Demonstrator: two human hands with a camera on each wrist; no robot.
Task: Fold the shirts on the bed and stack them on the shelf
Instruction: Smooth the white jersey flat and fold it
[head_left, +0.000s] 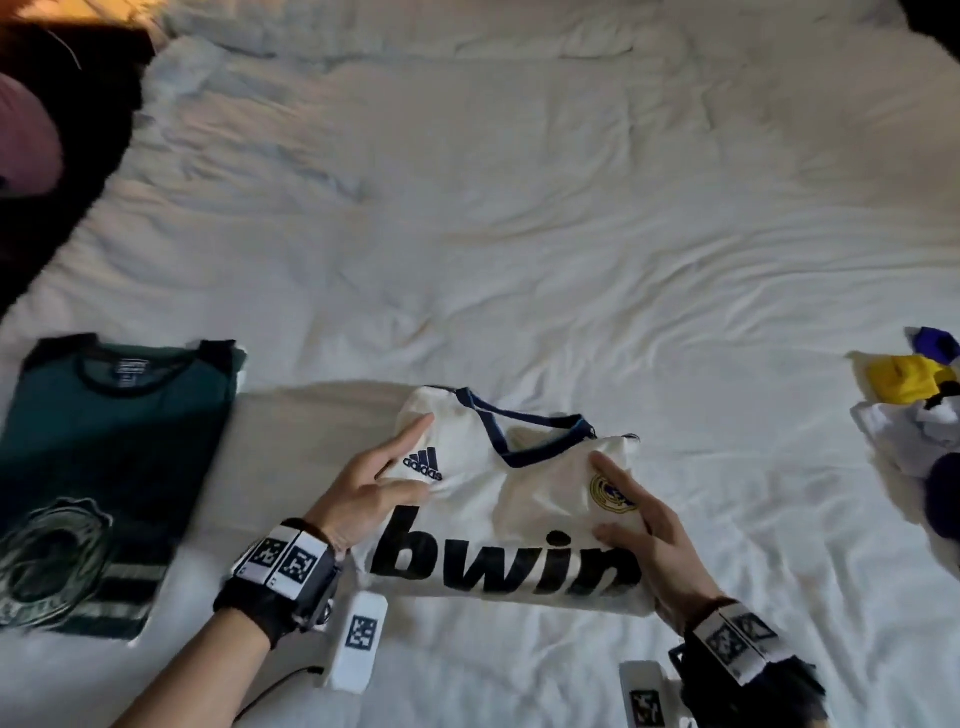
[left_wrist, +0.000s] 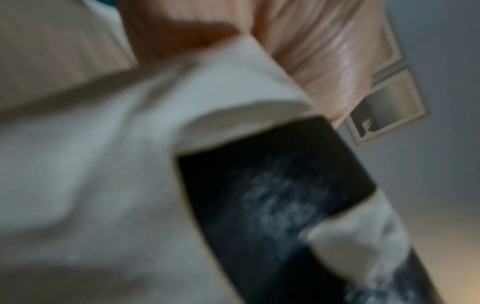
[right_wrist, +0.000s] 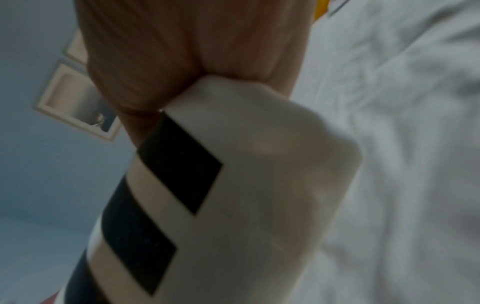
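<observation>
Head view alone shows green shirt (head_left: 104, 467); wrist views blurred

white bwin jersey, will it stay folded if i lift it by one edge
Probably not: the white bwin jersey looks thin and floppy, its fold creased softly on the bed. Likely light, perhaps slick. Left hand and right hand flank it, so supporting both sides seems safer.
</observation>
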